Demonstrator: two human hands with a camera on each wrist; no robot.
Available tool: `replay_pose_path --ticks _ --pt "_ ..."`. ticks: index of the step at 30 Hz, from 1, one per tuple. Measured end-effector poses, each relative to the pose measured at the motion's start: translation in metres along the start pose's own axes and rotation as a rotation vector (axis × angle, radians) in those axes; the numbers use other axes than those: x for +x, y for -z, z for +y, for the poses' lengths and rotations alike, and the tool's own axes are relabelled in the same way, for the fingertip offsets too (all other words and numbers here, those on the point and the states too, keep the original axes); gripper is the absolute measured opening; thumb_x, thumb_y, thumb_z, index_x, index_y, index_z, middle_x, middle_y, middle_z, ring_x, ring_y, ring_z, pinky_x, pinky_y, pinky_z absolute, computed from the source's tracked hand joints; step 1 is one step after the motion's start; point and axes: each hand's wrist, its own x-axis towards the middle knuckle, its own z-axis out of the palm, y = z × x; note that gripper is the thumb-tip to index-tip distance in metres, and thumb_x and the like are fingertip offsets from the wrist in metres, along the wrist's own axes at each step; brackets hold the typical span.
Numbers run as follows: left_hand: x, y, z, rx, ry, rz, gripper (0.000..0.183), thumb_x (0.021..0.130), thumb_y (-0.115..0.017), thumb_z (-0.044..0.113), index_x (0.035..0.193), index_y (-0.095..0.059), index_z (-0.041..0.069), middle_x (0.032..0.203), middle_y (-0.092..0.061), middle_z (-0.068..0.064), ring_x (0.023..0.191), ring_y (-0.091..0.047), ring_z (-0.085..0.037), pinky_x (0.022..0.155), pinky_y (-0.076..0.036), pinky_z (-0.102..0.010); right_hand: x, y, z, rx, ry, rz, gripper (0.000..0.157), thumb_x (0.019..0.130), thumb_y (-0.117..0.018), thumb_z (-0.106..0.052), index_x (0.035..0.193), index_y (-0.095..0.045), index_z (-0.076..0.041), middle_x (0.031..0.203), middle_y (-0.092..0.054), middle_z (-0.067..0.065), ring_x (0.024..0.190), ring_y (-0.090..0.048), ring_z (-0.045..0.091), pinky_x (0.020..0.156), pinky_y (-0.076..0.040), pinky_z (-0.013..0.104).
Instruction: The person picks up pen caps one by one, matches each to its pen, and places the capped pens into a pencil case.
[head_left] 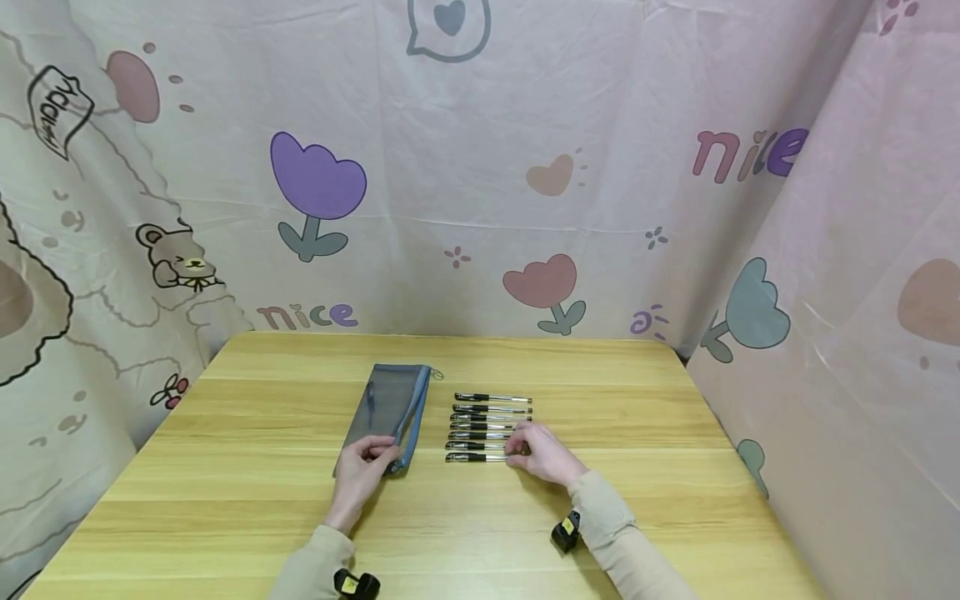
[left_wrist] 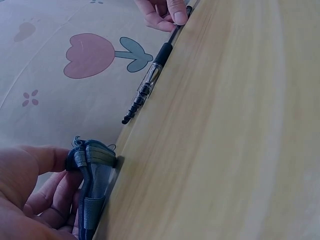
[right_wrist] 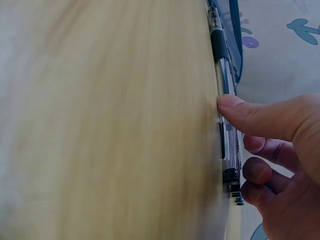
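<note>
A grey mesh zip pouch [head_left: 386, 392] with a blue zipper lies on the table, and a dark slim thing shows through its mesh. My left hand [head_left: 362, 475] pinches the near end of the pouch's zipper edge between thumb and fingers, the zipper gaping slightly there. To the right, several capped black gel pens [head_left: 480, 408] lie in a row, caps to the left. My right hand [head_left: 546, 452] is over the right ends of the nearer pens. Its thumb presses the clear barrel of the nearest pen [right_wrist: 227, 80], the other fingers curled behind it.
The wooden table [head_left: 247, 433] runs back to a patterned cloth [head_left: 465, 167] that hangs behind and along both sides. Black cameras are strapped at both wrists, one by the left sleeve [head_left: 315, 558] and one by the right sleeve [head_left: 622, 533].
</note>
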Motion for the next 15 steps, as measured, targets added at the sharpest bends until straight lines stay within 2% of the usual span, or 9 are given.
replay_pose_path --ticks 11,15 --pt "0.0000 -0.0003 0.0006 0.001 0.007 0.002 0.020 0.087 -0.075 0.003 0.105 -0.073 -0.007 0.080 -0.065 -0.003 0.068 -0.054 0.000 0.064 -0.045 -0.015 -0.0005 -0.0017 0.0026 -0.006 0.039 0.013 0.006 0.085 -0.077 -0.007 0.090 -0.074 -0.007 0.082 -0.060 -0.003 0.075 -0.050 0.003 0.068 -0.046 0.018" --pt "-0.0009 0.0003 0.0011 0.007 0.011 -0.002 0.021 0.087 -0.075 0.005 0.105 -0.073 -0.006 0.081 -0.066 -0.004 0.069 -0.054 -0.001 0.064 -0.045 -0.015 -0.0012 -0.0012 0.0021 -0.002 0.021 0.008 0.004 0.086 -0.075 -0.007 0.091 -0.074 -0.007 0.082 -0.058 -0.004 0.075 -0.048 0.002 0.069 -0.045 0.018"
